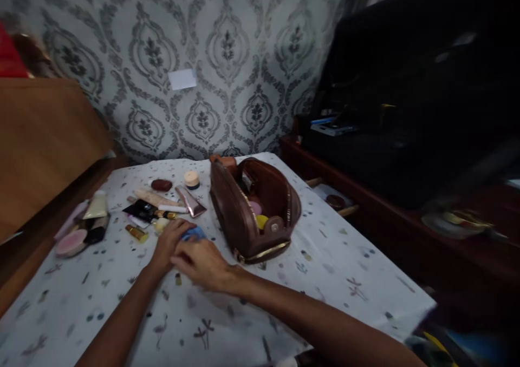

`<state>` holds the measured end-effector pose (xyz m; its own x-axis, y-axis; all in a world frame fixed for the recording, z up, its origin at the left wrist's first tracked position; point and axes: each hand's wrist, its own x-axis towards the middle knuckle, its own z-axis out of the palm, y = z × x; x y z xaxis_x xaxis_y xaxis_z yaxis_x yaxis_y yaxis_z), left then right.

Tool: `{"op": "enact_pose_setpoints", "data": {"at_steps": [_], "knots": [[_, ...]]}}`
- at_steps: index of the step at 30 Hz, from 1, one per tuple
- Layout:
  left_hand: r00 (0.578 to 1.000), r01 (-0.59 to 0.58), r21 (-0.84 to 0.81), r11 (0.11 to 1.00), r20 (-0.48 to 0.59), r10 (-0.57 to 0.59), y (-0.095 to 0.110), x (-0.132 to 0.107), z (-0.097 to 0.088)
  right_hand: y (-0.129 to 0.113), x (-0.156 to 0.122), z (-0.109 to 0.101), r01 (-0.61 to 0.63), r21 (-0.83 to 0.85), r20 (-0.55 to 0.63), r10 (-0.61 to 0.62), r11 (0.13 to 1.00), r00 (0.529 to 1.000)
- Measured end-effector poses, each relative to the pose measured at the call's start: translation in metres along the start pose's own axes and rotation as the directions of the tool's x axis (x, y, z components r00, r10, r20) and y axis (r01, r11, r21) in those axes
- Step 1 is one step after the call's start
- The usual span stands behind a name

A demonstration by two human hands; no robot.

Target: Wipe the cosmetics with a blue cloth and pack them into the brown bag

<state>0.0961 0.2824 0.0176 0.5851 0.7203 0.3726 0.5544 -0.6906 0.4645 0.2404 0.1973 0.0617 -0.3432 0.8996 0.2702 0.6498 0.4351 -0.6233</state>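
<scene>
Left hand (168,241) bent around small blue item (194,233), left of bag; right hand (203,263) just beside, fingers curled, can't tell if gripping. Brown bag (247,223) upright, unzipped, mouth wide; inside: yellow item (261,221), pink item (255,208), more in shadow. Cosmetics (156,202) loose on the far left of table (325,296). Blue item mostly hidden by hands, type unclear. Far right too dark; forearms cut off at near edge.

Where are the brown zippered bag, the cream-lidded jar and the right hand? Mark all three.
Brown zippered bag (231,210): head view, outer side wall.
Cream-lidded jar (191,179): head view, lid.
Right hand (205,264): head view, back of hand.
</scene>
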Motion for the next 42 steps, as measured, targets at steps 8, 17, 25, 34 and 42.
{"op": "enact_pose_setpoints", "data": {"at_steps": [8,17,25,34,42], "knots": [[1.0,0.017,0.107,0.994,-0.006,-0.016,-0.013,-0.001,0.008,0.042,0.027,0.05,-0.082,0.602,-0.203,0.252,0.794,0.946],[1.0,0.005,0.195,0.981,-0.019,-0.002,-0.014,-0.005,0.009,0.046,0.019,0.053,-0.098,0.658,-0.165,0.27,0.746,0.949],[0.985,0.134,0.317,0.939,-0.142,-0.093,-0.02,-0.009,-0.016,0.046,0.018,0.052,-0.132,0.662,-0.124,0.282,0.737,0.951],[0.777,0.614,0.353,0.705,-0.423,-0.465,-0.069,-0.016,-0.056,0.045,0.017,0.052,-0.155,0.667,-0.108,0.301,0.729,0.948],[0.724,0.689,0.364,0.627,-0.383,-0.573,-0.081,-0.016,-0.051,0.052,0.017,0.057,-0.15,0.657,-0.096,0.279,0.739,0.956]]}}
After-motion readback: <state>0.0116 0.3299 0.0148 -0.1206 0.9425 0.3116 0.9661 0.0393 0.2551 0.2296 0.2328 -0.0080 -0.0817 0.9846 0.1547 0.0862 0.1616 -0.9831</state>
